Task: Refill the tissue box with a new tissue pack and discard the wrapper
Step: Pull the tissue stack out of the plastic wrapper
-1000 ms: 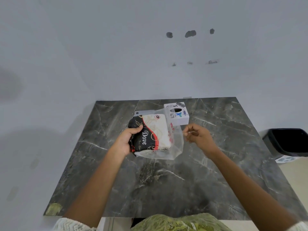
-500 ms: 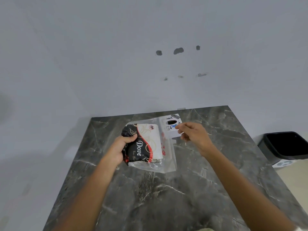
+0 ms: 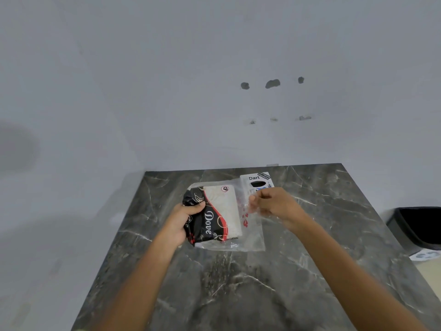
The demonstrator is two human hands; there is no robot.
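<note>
A tissue pack (image 3: 216,215), black, red and cream with "Dove" printed on it, sits inside a clear plastic wrapper (image 3: 253,231) above the dark marble table (image 3: 238,290). My left hand (image 3: 182,219) grips the pack's black left end. My right hand (image 3: 274,204) pinches the wrapper's clear right edge, fingers closed on the film. Behind my right hand stands a small white tissue box (image 3: 256,181) with a dark oval opening and "Dart" on top, partly hidden by my fingers.
A black waste bin (image 3: 417,225) stands on the floor to the right of the table. A grey wall runs close behind the table's far edge. The table's left edge drops to a grey floor.
The view has tilted upward, so the table sits lower in frame. My right hand has moved left and closed on the wrapper's edge in front of the box. My left hand keeps its grip.
</note>
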